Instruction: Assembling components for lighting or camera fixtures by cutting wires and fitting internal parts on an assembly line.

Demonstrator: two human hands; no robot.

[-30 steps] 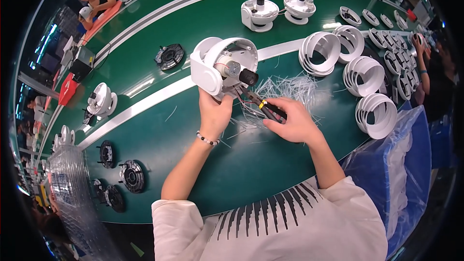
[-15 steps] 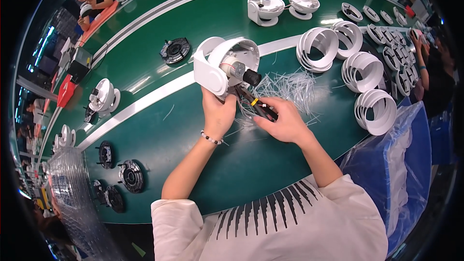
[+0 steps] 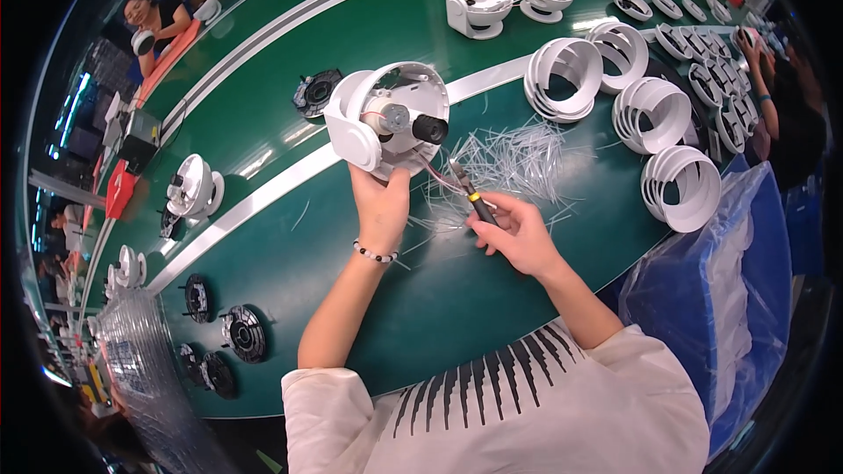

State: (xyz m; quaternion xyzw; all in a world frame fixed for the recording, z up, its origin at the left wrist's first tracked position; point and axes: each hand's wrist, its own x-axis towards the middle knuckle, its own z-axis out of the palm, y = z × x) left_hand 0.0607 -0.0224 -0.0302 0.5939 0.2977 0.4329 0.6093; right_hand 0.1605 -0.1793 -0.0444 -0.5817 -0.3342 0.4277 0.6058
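Cloth of a white shirt with dark streaks lies nearest, along the near edge of the green workbench. Off that edge's right end is a blue container with clear plastic about it. Four black discs sit toward the near left corner.

Farther in, the right hand has its fingers curled round the grips of dark cutters with a yellow band; whether the blades are parted, I cannot tell. Their tip is beside thin wires coming from a white housing. The left hand, a beaded bracelet at its wrist, grips that housing from beneath, most fingers hidden. The housing is raised and tilted, a silver motor and a black knob showing inside.

Behind the cutters lies a heap of pale clippings. Stacks of white rings stand near the right edge.

Past the metal strip on the workbench's far edge, two white bowls on stands sit by the far rail. At the far left, a co-worker holds a white piece.
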